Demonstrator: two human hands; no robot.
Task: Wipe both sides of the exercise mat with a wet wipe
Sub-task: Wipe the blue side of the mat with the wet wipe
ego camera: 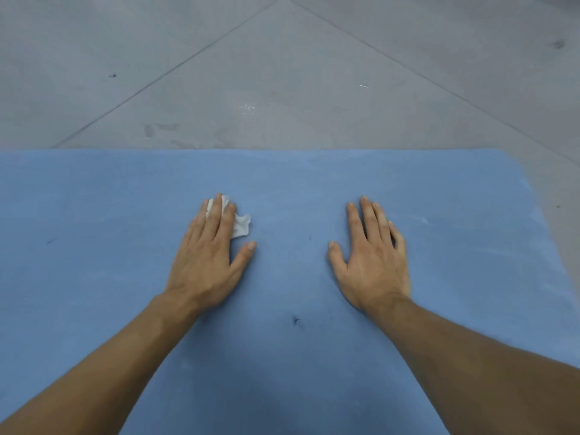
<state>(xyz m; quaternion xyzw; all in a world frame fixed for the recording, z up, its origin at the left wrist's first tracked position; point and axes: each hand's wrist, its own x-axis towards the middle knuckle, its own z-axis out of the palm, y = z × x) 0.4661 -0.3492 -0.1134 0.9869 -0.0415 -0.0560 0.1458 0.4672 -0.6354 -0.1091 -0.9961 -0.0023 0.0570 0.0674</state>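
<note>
Grey floor [282, 73] carries the mat [110, 215]; on it, left hand [208, 255] presses a wipe [241, 226] flat-fingered (right hand [373, 259] flat, empty).

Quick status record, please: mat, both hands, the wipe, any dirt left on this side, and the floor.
mat: blue exercise mat lying flat on the floor, far edge and right corner in view
left: left hand flat, fingers straight, pressing the wipe onto the mat
wipe: white wet wipe, crumpled, partly under the left fingers
right: right hand flat on the mat, holding nothing
dirt: dark mark between the forearms
floor: grey floor beyond the mat
</note>
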